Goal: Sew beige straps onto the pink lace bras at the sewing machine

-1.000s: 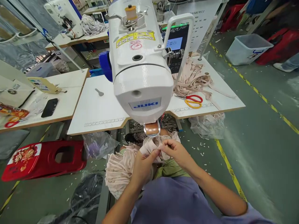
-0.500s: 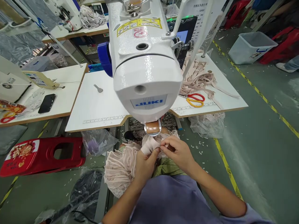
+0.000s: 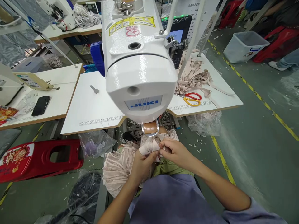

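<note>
Both hands are low in the centre, just below a white sewing machine head [image 3: 141, 84]. My left hand [image 3: 143, 163] is closed on a pale pink fabric strip [image 3: 149, 146], thumb on top. Touching the same strip from the right, my right hand [image 3: 171, 151] pinches its edge with thumb and forefinger. A thick bundle of pale pink lace pieces [image 3: 116, 171] lies left of my left hand, across the lap. More lace [image 3: 173, 134] shows behind the fingers, under the machine's brown and metal end [image 3: 150, 127].
Red and yellow scissors [image 3: 192, 99] and a heap of beige straps [image 3: 193, 76] lie on the right tabletop. A small grey tool [image 3: 94, 89] is on the left part. A black phone [image 3: 41, 105], red stool [image 3: 42, 158] and grey bin [image 3: 245, 46] stand farther out.
The view has shifted slightly, so the machine and tables appear a little farther left. Both hands keep hold of the strip, with only small finger movement.
</note>
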Tool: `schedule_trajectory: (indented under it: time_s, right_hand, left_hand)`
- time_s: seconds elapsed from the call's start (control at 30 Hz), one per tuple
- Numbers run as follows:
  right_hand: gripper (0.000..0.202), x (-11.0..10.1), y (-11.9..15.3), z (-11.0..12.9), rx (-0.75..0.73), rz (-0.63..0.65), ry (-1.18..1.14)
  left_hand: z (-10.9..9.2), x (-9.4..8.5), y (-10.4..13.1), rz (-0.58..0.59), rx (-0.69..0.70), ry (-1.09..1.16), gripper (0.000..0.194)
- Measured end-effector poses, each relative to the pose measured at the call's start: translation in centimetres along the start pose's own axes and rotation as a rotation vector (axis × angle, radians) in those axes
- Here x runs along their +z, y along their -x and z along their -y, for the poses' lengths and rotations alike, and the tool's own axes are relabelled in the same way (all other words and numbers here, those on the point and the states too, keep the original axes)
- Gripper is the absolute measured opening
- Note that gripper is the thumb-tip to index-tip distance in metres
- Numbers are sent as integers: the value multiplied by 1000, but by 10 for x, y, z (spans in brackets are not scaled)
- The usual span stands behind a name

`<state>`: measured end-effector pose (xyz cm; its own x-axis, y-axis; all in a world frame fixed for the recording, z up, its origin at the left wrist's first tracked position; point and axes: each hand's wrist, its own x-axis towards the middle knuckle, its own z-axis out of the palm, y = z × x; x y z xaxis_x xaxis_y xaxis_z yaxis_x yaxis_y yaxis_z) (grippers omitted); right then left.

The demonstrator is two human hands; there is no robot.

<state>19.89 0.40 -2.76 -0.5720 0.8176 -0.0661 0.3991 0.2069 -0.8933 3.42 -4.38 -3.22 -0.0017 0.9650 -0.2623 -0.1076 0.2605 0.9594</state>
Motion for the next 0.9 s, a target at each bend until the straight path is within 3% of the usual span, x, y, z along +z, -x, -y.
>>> schedule_trajectory:
  time_s: [0.13, 0.37, 0.53, 0.7, 0.9]
  right_hand:
    - [7, 10, 3, -6, 52, -73, -49]
    - [19, -7, 9, -14, 131, -91, -240]
    - [15, -21, 16, -10, 172, -98, -99]
    - [9, -26, 17, 5, 106, -18, 20]
    - [9, -28, 15, 9, 6, 5, 136]
  left_hand:
    - [0, -3, -2, 67, -85, 41, 36]
    - [-8, -15, -6, 42, 66, -164, 25]
    - [-15, -23, -9, 129, 71, -298, 23]
    - [-24, -15, -7, 192, 128, -325, 17]
    - [-34, -5, 1, 186, 186, -351, 15]
